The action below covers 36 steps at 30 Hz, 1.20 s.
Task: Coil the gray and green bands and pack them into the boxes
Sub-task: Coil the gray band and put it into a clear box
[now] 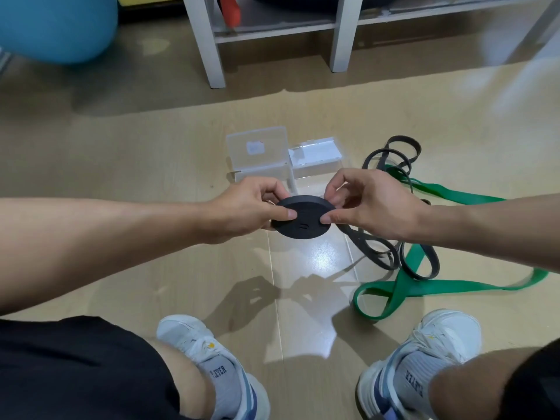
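I see both hands pinching coiled gray band above floor: left hand, right hand. Coil looks springy, prob. unwinds; grip rim w/ thumbs. Green band loose, floppy.

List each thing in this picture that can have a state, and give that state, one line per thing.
coiled gray band: wound into a tight flat disc, pinched at both edges
left hand: pinching the coil
right hand: pinching the coil
green band: uncoiled, loose on the floor
dark band: uncoiled, tangled with the green one
left box: lid up
right box: lid closed
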Motion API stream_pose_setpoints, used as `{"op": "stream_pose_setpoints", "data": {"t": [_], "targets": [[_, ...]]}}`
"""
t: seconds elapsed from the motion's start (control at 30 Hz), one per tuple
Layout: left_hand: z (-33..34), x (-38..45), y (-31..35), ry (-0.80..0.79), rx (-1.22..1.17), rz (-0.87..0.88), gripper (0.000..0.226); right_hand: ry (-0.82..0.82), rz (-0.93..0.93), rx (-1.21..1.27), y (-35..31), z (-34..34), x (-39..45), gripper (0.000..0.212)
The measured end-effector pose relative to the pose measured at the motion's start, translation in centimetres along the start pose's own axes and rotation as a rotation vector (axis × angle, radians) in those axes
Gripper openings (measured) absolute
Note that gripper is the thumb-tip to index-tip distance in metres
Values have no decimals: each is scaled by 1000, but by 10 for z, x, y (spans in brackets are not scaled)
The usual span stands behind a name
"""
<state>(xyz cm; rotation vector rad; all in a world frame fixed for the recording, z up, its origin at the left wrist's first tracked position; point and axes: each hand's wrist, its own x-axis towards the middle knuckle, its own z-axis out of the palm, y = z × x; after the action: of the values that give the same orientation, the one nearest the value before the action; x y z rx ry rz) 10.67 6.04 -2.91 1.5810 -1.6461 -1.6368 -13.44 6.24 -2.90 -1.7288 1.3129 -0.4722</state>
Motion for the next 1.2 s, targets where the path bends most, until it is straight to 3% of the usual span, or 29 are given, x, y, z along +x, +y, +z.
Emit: {"op": "stream_pose_setpoints", "data": {"t": [0.17, 0.33, 0.57, 0.7, 0.8, 0.97, 1.2], "targets": [[5, -1, 4, -42, 185, -3, 30, 34, -53, -61, -9, 10, -2, 18], [12, 2, 11, -14, 420, 81, 18, 10, -103, -7, -16, 16, -5, 20], [5, 2, 2, -2, 94, -7, 16, 35, -52, 82, -9, 2, 1, 28], [3, 1, 0, -29, 24, -19, 17, 22, -39, 81, -11, 0, 1, 26], [6, 1, 5, -48, 145, -9, 32, 22, -88, -10, -17, 5, 1, 23], [11, 5, 14, 39, 441, 87, 18, 10, -126, -76, -24, 11, 0, 23], [3, 3, 1, 11, 55, -20, 13, -33, -11, 6, -6, 1, 2, 31]]}}
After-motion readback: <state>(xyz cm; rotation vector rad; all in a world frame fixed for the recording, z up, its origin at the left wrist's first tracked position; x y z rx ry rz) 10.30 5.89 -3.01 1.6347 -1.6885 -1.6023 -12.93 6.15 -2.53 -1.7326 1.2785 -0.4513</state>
